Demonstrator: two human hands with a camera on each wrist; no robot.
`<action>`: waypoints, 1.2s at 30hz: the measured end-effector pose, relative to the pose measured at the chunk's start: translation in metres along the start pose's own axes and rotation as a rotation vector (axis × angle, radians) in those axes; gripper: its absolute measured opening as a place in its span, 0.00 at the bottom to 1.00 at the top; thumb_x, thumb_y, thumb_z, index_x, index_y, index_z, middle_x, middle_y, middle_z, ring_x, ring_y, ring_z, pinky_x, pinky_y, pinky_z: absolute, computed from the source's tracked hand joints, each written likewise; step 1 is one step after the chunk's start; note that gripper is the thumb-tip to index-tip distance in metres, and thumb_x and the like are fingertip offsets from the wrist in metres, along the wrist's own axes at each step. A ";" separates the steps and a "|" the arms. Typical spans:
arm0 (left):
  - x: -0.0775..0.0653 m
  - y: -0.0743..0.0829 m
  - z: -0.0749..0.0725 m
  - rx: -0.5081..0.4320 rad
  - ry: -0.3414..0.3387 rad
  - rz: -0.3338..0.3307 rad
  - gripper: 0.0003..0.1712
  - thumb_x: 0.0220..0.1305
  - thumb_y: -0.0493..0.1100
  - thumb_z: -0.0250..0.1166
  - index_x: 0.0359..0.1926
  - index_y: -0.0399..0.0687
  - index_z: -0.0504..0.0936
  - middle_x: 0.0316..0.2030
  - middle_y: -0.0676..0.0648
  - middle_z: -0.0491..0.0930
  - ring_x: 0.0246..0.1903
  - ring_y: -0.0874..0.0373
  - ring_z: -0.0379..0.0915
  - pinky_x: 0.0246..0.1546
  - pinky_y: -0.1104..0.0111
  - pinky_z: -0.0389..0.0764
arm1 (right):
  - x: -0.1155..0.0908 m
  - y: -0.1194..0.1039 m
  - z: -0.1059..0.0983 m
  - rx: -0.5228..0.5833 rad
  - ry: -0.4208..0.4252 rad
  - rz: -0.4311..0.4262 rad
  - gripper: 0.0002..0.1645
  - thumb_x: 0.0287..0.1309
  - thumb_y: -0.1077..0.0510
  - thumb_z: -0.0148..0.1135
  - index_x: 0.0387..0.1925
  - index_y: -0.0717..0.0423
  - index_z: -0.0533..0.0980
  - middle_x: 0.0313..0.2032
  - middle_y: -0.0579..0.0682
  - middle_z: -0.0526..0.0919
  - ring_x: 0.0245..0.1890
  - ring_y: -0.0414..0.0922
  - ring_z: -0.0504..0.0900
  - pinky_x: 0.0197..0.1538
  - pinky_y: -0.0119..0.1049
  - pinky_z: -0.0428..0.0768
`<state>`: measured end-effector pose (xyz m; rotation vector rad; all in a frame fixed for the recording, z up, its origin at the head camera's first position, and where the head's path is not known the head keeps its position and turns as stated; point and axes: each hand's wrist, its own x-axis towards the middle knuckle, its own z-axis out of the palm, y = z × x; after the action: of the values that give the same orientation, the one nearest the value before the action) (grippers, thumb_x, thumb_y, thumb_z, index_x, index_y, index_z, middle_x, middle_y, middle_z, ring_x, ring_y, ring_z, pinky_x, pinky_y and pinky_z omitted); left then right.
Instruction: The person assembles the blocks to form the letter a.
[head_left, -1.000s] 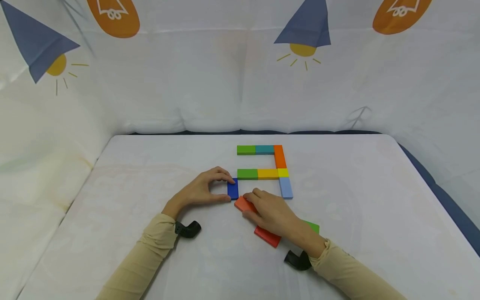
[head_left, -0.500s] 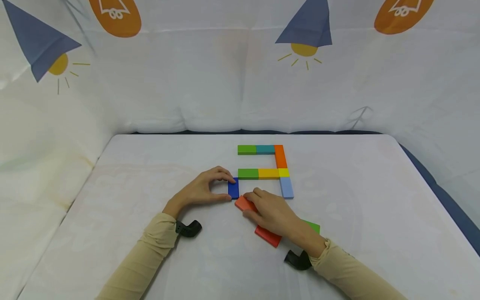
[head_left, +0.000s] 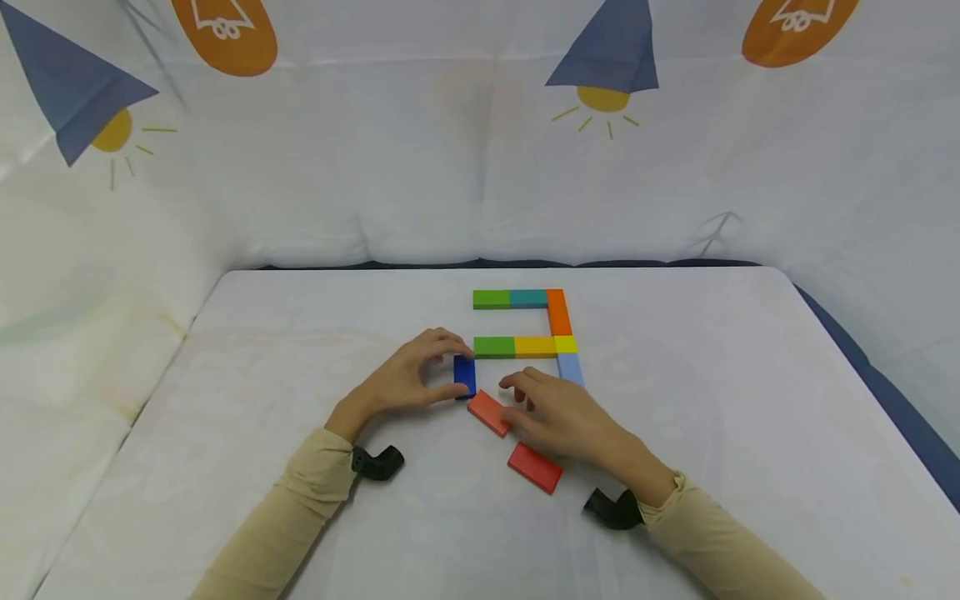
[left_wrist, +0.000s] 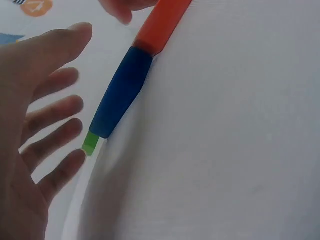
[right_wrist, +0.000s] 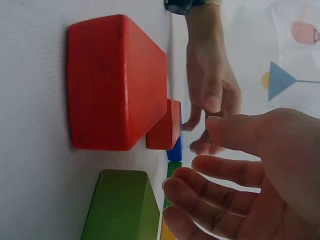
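Observation:
My left hand (head_left: 408, 372) hovers around a blue block (head_left: 464, 379), thumb and fingers spread. In the left wrist view its fingers stand apart from the blue block (left_wrist: 121, 92). An orange-red block (head_left: 488, 413) lies slanted on the table, one corner close to the blue block's near end. Just right of it is my right hand (head_left: 566, 417), fingers loosely bent and holding nothing. A red block (head_left: 535, 468) lies nearer the front, large in the right wrist view. A green block (right_wrist: 122, 210) shows below it there, hidden under my right arm in the head view.
Behind the hands, flat blocks form a figure: a green block (head_left: 491, 299), a teal one (head_left: 528, 298), an orange one (head_left: 558, 312), then green, amber and yellow ones, and a light blue block (head_left: 570, 368). The white table (head_left: 300, 317) ends at a white curtain (head_left: 412, 167).
My right hand has let go of the orange-red block and moved slightly up and right. The left fingers have shifted slightly at the blue block. The blocks have stayed put.

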<state>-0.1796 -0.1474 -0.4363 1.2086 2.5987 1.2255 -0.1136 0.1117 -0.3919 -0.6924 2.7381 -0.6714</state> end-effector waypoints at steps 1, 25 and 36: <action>0.001 0.003 0.000 0.010 -0.001 0.011 0.27 0.54 0.57 0.69 0.54 0.55 0.77 0.53 0.57 0.73 0.55 0.63 0.65 0.58 0.61 0.71 | -0.001 0.001 -0.001 0.000 0.006 -0.011 0.22 0.59 0.45 0.60 0.54 0.44 0.73 0.37 0.39 0.77 0.29 0.34 0.73 0.32 0.26 0.75; 0.010 0.039 0.023 0.174 -0.157 0.232 0.20 0.54 0.48 0.70 0.49 0.50 0.81 0.47 0.56 0.79 0.50 0.64 0.73 0.55 0.69 0.73 | -0.033 0.012 0.003 -0.153 0.026 -0.157 0.16 0.57 0.43 0.62 0.43 0.46 0.78 0.37 0.38 0.78 0.35 0.33 0.74 0.41 0.30 0.79; 0.012 0.038 0.028 0.221 -0.187 0.220 0.21 0.54 0.50 0.70 0.49 0.52 0.82 0.46 0.57 0.80 0.49 0.64 0.72 0.55 0.68 0.71 | -0.040 0.016 0.002 -0.250 -0.003 -0.196 0.18 0.56 0.40 0.63 0.41 0.46 0.78 0.34 0.37 0.76 0.33 0.34 0.71 0.40 0.32 0.77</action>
<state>-0.1544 -0.1063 -0.4267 1.6000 2.5681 0.8166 -0.0851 0.1432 -0.3968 -1.0255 2.8030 -0.3661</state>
